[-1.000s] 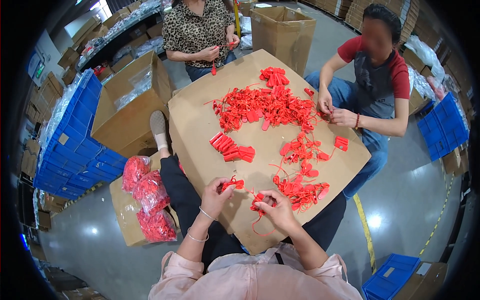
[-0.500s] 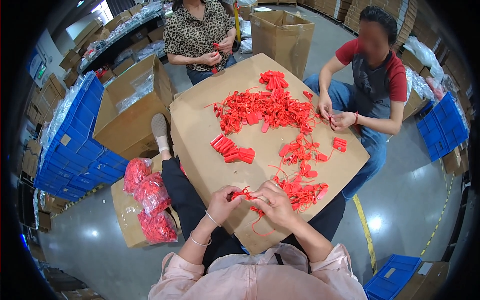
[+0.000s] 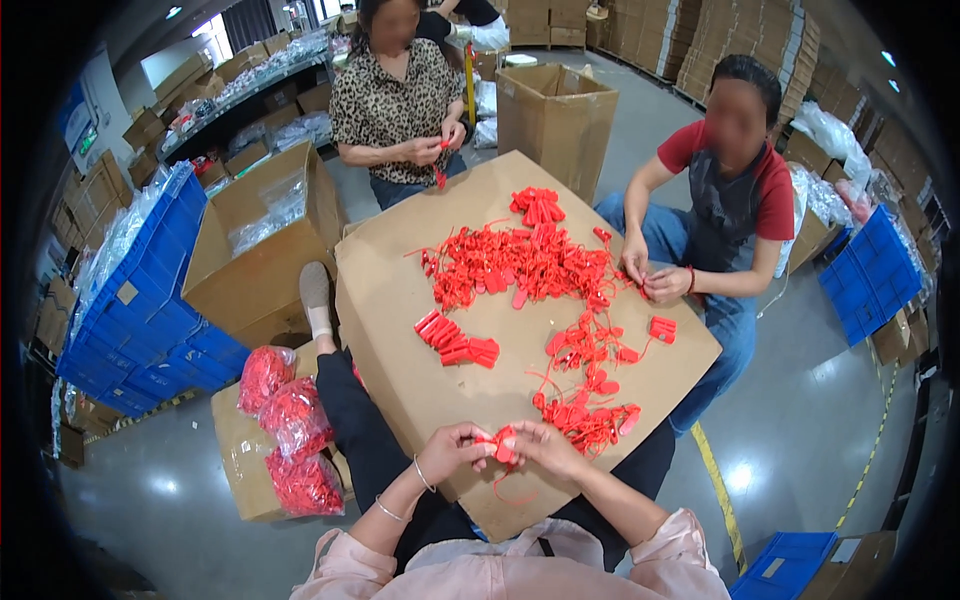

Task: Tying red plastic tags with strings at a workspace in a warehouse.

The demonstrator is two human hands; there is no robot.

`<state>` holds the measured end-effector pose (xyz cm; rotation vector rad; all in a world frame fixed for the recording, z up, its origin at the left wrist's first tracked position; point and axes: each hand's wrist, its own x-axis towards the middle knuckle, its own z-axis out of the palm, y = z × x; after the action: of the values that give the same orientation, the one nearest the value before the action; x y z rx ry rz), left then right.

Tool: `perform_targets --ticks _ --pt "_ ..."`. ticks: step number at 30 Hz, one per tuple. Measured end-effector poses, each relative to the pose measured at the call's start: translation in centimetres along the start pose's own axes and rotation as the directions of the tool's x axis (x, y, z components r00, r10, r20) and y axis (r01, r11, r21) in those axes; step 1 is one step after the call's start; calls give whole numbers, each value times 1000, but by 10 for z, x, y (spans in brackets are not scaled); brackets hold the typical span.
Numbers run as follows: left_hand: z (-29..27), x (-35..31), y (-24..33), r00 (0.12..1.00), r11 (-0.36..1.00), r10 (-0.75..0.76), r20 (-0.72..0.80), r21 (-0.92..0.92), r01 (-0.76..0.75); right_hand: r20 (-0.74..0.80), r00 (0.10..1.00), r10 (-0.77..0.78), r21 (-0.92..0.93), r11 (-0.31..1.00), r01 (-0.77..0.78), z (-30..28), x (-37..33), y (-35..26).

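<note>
Near the front corner of a cardboard-topped table (image 3: 400,270), my left hand (image 3: 450,453) and my right hand (image 3: 549,449) meet at the fingertips. Between them they pinch a small red corded tag (image 3: 506,447), with a thin red cord hanging below it. Just beyond my right hand lies a pile of red tags and tangled cords (image 3: 580,415). It runs up the right side into a larger red heap (image 3: 520,265) farther back. Left of that trail sits a neat row of red tags (image 3: 457,340).
Two people sit at the table, a leopard-print shirt (image 3: 395,105) at the far side and a red-sleeved person (image 3: 735,200) at the right, both handling red pieces. Bagged red pieces (image 3: 300,415) rest on a carton left of my leg. An open carton (image 3: 270,240) and blue crates (image 3: 150,300) stand farther left.
My fingers have turned the red piece so that its flat face now shows between them. The view has tilted, putting the table lower in the picture.
</note>
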<state>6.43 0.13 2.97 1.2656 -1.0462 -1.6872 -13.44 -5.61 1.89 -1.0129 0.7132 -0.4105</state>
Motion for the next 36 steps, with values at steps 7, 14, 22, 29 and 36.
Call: perform_targets --ticks 7,14,22,29,36 --pt "-18 -6 -8 999 998 29 -15 -63 -30 218 950 224 213 939 -271 -17 -19 20" --pt "-112 -46 -54 782 990 91 -616 -29 -138 -47 999 15 83 996 -11 -77 79 -137" --pt "-164 -74 -134 243 921 379 -893 389 -8 -99 699 -708 -208 702 682 -44 209 -301" --pt "-217 -61 -202 472 847 -258 -843 -432 -309 586 768 259 -480 874 72 48 88 5" --pt "-335 -62 -312 385 865 -151 -910 -311 -394 455 858 237 -25 967 -254 51 -1 104"
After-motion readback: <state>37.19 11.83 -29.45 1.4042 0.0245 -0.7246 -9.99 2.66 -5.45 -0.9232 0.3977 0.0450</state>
